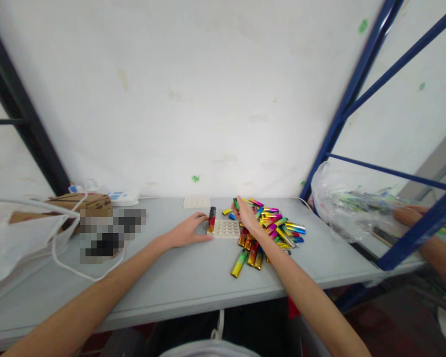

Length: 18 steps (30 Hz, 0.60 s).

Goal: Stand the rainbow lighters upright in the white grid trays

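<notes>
A cream tray (226, 229) with rows of round holes lies on the table. Several shiny red-and-yellow sticks with dark tops, lighter-like in shape, stand upright in a row (211, 220) along its left side. My left hand (189, 230) rests at that side, thumb and fingers spread about the tray's left edge, with the thumb by its front corner. Above the tray's back right corner, my right hand (245, 214) pinches a green lighter-like stick (236, 204). Beside and beneath this hand spreads a pile of metallic-coloured sticks (278, 228); my wrist hides part of it.
Another cream tray (196, 203) lies near the wall. At left are cardboard boxes (82, 203), white bags (18, 243), a cable and a blurred-out dark patch. A blue metal frame (330, 124) stands at right, with a clear plastic bag (334, 203) and another person's arms (434, 248) beyond.
</notes>
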### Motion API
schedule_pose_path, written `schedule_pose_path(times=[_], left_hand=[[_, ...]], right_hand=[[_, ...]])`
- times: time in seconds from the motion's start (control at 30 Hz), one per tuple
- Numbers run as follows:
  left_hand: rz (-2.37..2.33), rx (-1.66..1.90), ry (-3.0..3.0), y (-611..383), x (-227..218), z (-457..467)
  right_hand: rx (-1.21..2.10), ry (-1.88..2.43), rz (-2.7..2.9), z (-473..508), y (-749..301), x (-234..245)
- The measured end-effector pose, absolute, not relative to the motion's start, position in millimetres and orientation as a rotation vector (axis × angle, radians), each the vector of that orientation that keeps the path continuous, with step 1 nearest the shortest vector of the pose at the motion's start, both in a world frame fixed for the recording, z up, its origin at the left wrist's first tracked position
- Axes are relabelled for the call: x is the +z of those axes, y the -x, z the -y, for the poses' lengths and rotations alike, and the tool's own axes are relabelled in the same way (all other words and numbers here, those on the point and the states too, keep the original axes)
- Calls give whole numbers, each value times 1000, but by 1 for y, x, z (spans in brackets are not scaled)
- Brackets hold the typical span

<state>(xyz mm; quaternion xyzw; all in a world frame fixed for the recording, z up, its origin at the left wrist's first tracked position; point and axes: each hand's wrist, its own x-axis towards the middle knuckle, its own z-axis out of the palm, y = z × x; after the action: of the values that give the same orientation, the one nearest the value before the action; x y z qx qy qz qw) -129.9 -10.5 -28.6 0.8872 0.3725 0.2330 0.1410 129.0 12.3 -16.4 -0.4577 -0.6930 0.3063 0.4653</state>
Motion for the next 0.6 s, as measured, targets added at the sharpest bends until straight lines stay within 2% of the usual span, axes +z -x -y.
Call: schedule_pose_path(times=[0.3,0.5,0.6], left_hand=[[-1138,804,-2510,127,-37,7],[-1155,822,-2492,127,-43,6],[-1142,820,-2492,127,-45,4]], right_hand=[[301,1013,1949,1,-125,-10],[690,941,2022,20,-119,2],[735,896,2160,25,-118,3]])
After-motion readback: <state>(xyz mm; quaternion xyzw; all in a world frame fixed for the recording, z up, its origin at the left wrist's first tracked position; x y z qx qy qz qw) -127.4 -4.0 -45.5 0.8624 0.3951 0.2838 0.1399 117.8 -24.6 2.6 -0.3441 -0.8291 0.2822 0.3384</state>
